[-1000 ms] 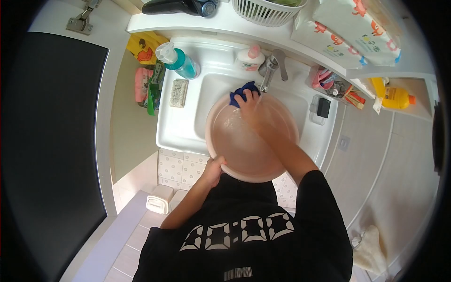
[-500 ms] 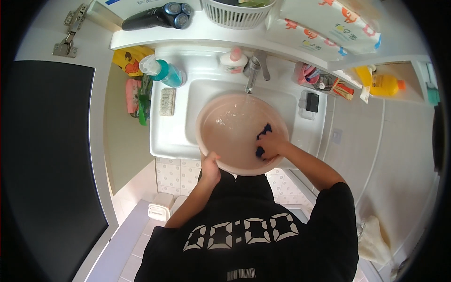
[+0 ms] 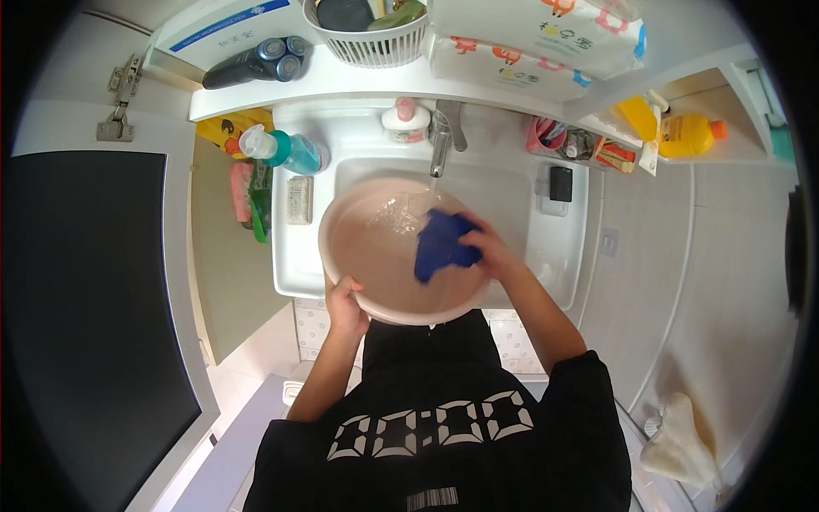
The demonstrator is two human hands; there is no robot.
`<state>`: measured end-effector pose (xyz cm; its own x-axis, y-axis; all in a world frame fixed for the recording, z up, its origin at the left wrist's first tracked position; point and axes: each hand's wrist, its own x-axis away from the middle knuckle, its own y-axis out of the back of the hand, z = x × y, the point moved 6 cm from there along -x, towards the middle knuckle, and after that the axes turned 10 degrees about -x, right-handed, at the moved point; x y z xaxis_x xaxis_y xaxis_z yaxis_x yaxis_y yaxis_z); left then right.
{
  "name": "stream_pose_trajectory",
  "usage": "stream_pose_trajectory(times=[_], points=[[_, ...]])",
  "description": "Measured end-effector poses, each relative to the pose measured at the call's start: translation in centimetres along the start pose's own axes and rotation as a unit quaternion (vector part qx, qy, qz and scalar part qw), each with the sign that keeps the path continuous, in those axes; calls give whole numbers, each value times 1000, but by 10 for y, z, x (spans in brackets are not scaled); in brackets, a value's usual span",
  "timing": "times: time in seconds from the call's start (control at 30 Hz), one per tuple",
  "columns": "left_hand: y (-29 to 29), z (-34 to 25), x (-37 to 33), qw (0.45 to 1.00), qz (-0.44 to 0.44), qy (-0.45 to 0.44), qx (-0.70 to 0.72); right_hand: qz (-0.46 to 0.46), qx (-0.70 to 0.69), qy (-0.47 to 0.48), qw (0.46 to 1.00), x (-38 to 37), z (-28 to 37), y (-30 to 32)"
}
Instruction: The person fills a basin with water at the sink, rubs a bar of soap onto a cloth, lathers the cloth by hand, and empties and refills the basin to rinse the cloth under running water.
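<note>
A round, pale pink plastic basin point(image 3: 375, 256) sits in the white ceramic sink point(image 3: 546, 256) at the centre of the frame, tilted slightly toward the person. The left hand point(image 3: 344, 300) grips the basin's near rim at lower left, fingers curled over the edge. The right hand point(image 3: 490, 247) is closed around a dark blue cloth point(image 3: 442, 243), which hangs inside the basin at its right side, touching the wet inner wall. A thin stream of water runs from the chrome tap point(image 3: 441, 141) just above into the basin's upper part.

Left of the sink stand a teal spray bottle point(image 3: 286, 149) and a small grey scrubbing brush point(image 3: 299, 200). On the white shelf point(image 3: 341, 85) along the top of the frame lie a dark electric shaver point(image 3: 256, 61) at upper left and a white plastic basket point(image 3: 371, 38) beside it. An orange bottle point(image 3: 687, 134) lies at upper right.
</note>
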<state>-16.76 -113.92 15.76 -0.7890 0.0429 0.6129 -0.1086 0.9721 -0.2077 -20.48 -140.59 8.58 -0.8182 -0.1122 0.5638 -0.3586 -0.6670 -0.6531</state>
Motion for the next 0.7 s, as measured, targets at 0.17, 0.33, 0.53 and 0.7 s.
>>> stream_pose_trajectory(times=[0.17,0.33,0.53,0.7], points=[[-3,-33,13,999,-4,-49,-24,-114,-114,158,974,-15,28,63],[-6,-54,22,991,-7,-106,-75,-190,-143,83,968,-71,-51,134],[-19,-66,41,978,-74,-134,-142,-153,-235,-21,960,-105,-133,85],[-23,-73,52,960,-92,-176,-200,-133,-264,-70,953,-95,-123,43]])
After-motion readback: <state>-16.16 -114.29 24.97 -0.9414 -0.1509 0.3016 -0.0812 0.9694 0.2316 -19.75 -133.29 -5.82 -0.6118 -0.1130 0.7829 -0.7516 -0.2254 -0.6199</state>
